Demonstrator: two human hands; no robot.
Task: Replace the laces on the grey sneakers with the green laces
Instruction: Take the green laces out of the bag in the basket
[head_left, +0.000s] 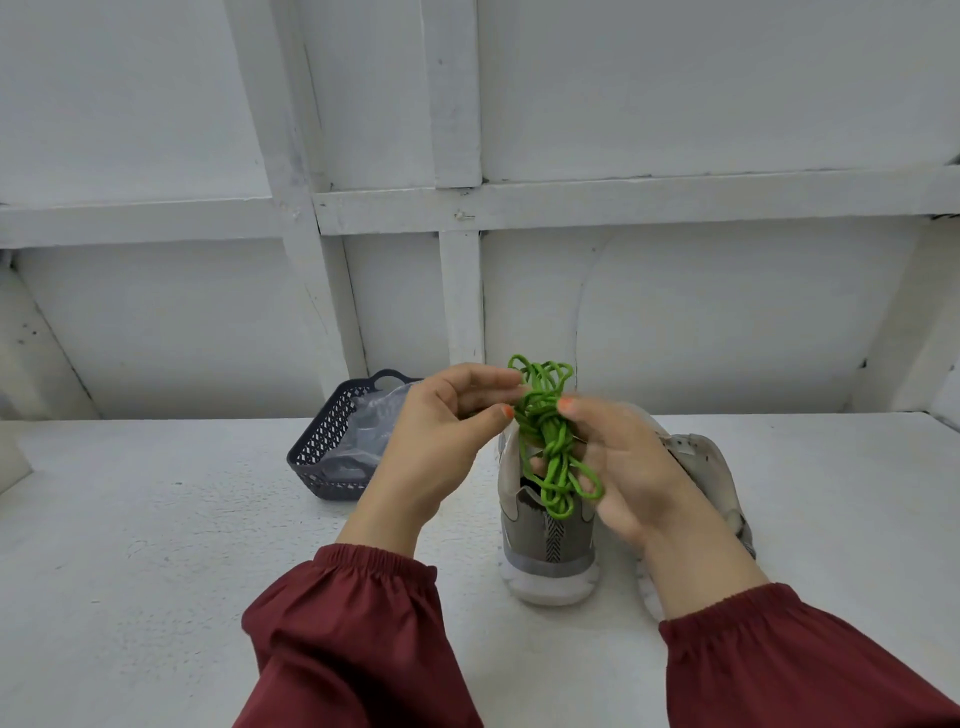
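Holding laces (543, 426) up over the table (156, 571), directly above sneaker (545, 551), which stands heel toward camera, with second sneaker (701, 462) just beside it and partly hidden behind right hand (634, 467). Pinching a strand near the top coils with left hand (441, 441), thumb against fingertips. Clamping the wrapped middle with right hand, thumb on top, lower loops hanging past the palm. Bundled and cinched round the waist, so reading this as the unwinding step, no threading yet. Risks: pulling the wrong strand and cinching the wrap into a hard knot; spreading both hands too fast and snarling the loose loops; easing the right-hand grip and dropping the hank into the shoe opening or off toward basket (317, 457) and bag (374, 415). Cannot tell whether old laces sit in the eyelets, hidden by hands and bundle; if present, pull first or risk jammed eyelets. Cannot tell whether one lace or two in the hank; separate early to avoid a tangle. Best bet: find a free tip, unwrap turn by turn, keep slack low.
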